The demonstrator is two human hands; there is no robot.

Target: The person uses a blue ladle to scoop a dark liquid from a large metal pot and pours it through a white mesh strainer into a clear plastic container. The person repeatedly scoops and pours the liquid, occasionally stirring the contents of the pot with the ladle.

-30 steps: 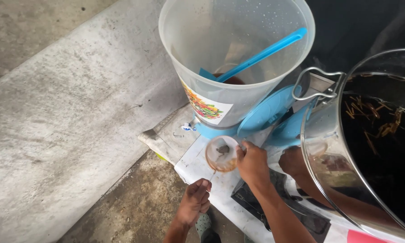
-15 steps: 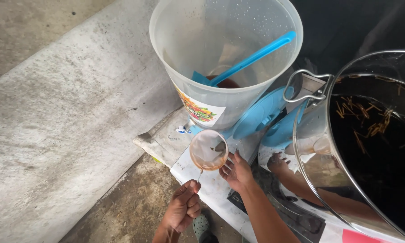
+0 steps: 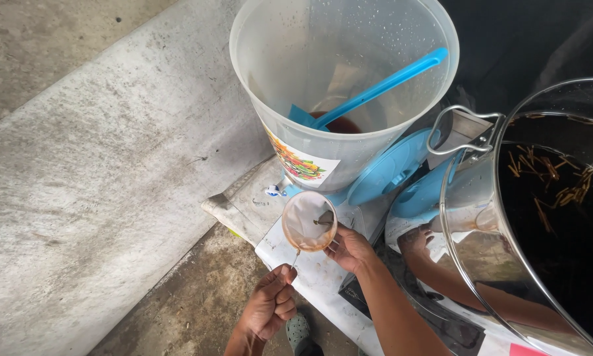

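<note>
Holding a small cup (image 3: 309,221) of brown liquid, my right hand (image 3: 349,248) fingers grip its rim below the clear dispenser (image 3: 375,99). My left hand (image 3: 270,308) fingers pinch a thin string (image 3: 296,258) hanging from it, above the bench (image 3: 310,280).

A low table draped in white sheeting beside a concrete floor

The white-covered table (image 3: 310,277) bears a big clear plastic bucket (image 3: 342,86) on a blue base (image 3: 389,175), and just to its right a large steel pot (image 3: 507,217). A folded grey cloth (image 3: 244,204) lies at the table's left corner, over the concrete floor (image 3: 79,184).
</note>
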